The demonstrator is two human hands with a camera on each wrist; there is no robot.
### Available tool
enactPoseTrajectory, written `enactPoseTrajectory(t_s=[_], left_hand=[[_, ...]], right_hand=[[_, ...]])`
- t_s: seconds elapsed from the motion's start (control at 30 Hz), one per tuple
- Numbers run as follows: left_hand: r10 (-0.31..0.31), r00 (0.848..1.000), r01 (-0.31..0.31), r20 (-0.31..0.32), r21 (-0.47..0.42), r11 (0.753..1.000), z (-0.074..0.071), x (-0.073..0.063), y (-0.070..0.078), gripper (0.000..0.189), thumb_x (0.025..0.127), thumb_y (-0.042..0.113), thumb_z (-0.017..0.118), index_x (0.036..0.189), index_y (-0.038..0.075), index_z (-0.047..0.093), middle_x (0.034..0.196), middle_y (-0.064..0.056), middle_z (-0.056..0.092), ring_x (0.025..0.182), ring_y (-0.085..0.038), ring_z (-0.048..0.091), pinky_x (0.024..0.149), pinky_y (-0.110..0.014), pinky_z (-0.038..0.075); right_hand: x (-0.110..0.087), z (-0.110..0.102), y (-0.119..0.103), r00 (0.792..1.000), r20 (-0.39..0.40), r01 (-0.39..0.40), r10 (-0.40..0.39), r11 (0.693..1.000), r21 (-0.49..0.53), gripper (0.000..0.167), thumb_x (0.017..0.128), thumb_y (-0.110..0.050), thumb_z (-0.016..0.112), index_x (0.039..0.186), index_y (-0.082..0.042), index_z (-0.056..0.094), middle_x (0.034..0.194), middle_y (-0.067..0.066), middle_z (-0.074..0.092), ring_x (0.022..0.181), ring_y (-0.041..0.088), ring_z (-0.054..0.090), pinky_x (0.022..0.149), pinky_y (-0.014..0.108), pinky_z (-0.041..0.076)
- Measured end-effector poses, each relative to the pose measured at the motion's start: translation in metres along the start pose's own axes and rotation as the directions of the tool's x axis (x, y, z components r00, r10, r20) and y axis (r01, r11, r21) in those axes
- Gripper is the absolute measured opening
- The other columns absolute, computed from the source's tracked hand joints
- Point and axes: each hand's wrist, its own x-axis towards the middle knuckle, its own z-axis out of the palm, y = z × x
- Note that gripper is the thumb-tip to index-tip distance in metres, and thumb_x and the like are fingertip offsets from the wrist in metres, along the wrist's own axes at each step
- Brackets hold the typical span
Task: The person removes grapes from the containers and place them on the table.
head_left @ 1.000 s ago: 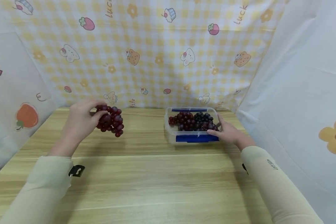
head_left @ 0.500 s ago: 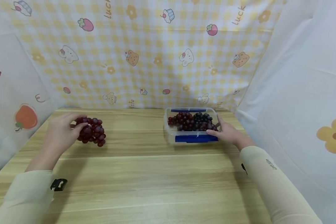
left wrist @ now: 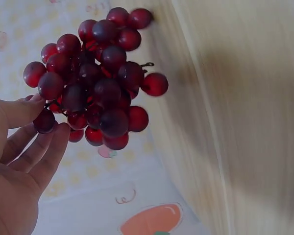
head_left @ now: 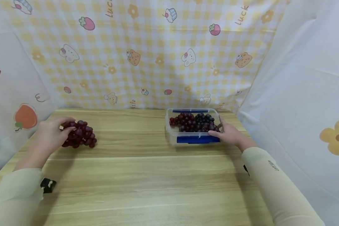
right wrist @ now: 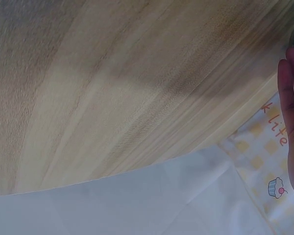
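Note:
In the head view my left hand (head_left: 52, 133) is at the left of the table, pinching a bunch of dark red grapes (head_left: 80, 135) between thumb and fingers. The left wrist view shows the bunch (left wrist: 98, 83) up close, its stem end at the fingertips. My right hand (head_left: 228, 133) rests against the right side of a clear plastic container (head_left: 172, 136) with blue clips, thumb over its front right corner. Straight fingers (right wrist: 289, 93) show at the edge of the right wrist view. Inside the container lie red grapes (head_left: 186, 121) and black grapes (head_left: 204, 118).
A wooden table (head_left: 147, 185) spans the workspace. Behind it hangs a yellow checked cloth (head_left: 152, 62) with cartoon prints. White sheets (head_left: 299, 94) close off both sides.
My left hand has carried the grape bunch leftward and somewhat lower, toward the left side of the table. The right hand and the container have stayed in place.

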Motion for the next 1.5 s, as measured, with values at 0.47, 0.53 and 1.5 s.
enactPoseTrajectory(t_s=[0.47,0.53,1.5], left_hand=[[-0.11,0.969,0.096,0.22,0.075,0.993,0.004,0.024,-0.028,0.032,0.1,0.006,0.064,0.13,-0.007,0.064,0.118,-0.041,0.067,0.104,-0.058,0.066,0.087,-0.071,0.052],[-0.128,0.959,0.109,0.253,0.087,0.99,0.006,0.026,-0.031,0.033,0.101,0.006,0.062,0.131,-0.008,0.062,0.119,-0.041,0.066,0.103,-0.057,0.066,0.085,-0.069,0.053],[-0.119,0.946,0.072,0.302,0.165,0.984,0.019,0.045,-0.006,0.038,0.104,0.016,0.049,0.125,-0.01,0.066,0.119,-0.036,0.068,0.096,-0.045,0.066,0.092,-0.07,0.051]], right_hand=[[0.002,0.001,0.003,1.0,0.003,0.008,-0.008,1.0,0.011,0.12,0.099,-0.075,0.055,0.169,-0.012,-0.019,0.158,0.03,0.046,0.093,0.019,0.07,0.1,0.056,0.054],[0.002,0.002,0.003,1.0,0.004,0.002,-0.002,1.0,0.016,0.121,0.098,-0.076,0.055,0.169,-0.012,-0.019,0.158,0.029,0.046,0.093,0.019,0.071,0.101,0.056,0.054],[0.004,0.004,0.009,1.0,-0.004,-0.015,0.015,1.0,0.024,0.124,0.093,-0.083,0.054,0.169,-0.017,-0.019,0.159,0.027,0.046,0.093,0.019,0.072,0.107,0.062,0.051]])
